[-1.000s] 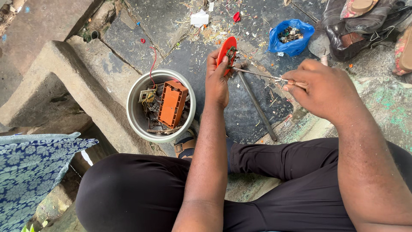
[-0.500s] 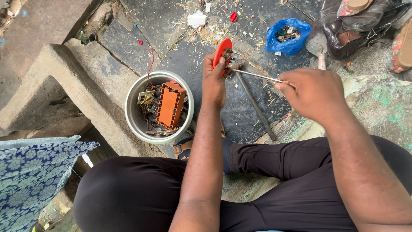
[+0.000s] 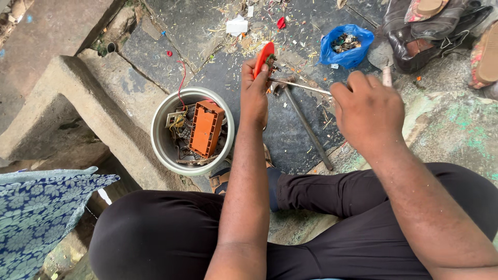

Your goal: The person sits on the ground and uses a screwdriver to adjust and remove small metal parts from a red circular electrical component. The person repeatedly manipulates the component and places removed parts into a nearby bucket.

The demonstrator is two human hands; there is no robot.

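- At centre frame, above our knees, our left hand (image 3: pixel 255 96) is closed around a small red plastic part (image 3: pixel 264 55), held upright over the dark stone slab (image 3: pixel 207 31).
- Our right hand (image 3: pixel 369 109) is closed on a thin metal rod (image 3: pixel 301 86); the rod's far tip meets the base of the red plastic part.
- Below the rod, a hammer (image 3: pixel 308 127) lies diagonally on the slab, its head near our left hand; neither hand touches it.
- To the left of our left forearm stands a round metal bowl (image 3: pixel 162 150). It contains an orange ribbed block (image 3: pixel 206 128) lying on mixed wire and metal scrap.
- Beyond our right hand, a blue plastic bag (image 3: pixel 346 47) sits open on the slab, with small parts inside.
- At top right, dark shoes (image 3: pixel 430 31) rest on the ground.
- At lower left, a blue patterned cloth (image 3: pixel 39 207) lies beside our leg.
- Small white and red fragments are scattered over the slab.
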